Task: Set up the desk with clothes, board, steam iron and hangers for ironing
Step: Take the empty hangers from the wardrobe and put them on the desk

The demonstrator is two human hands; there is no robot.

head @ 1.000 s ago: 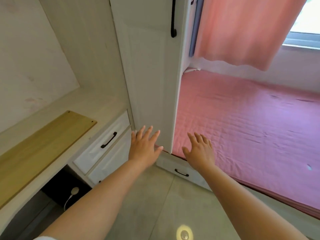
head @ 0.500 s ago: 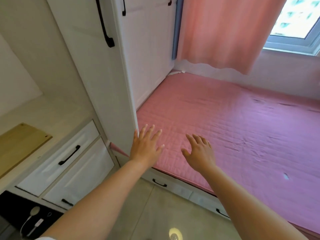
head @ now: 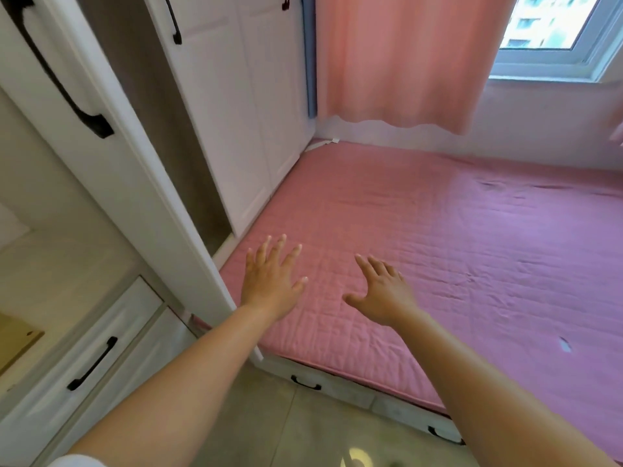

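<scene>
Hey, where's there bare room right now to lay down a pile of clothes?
The pink quilted mattress is bare from the white wardrobe doors across to the wall under the peach curtain. The open left hand and right hand hang over its near edge. Left, the gap beside the open white door is tight.

A pale wooden board (head: 15, 338) lies flat on the light tabletop (head: 60, 264) at the far left, only its corner showing, cut off by the picture's edge. It sits near the tabletop's front edge, above the white drawers.
</scene>
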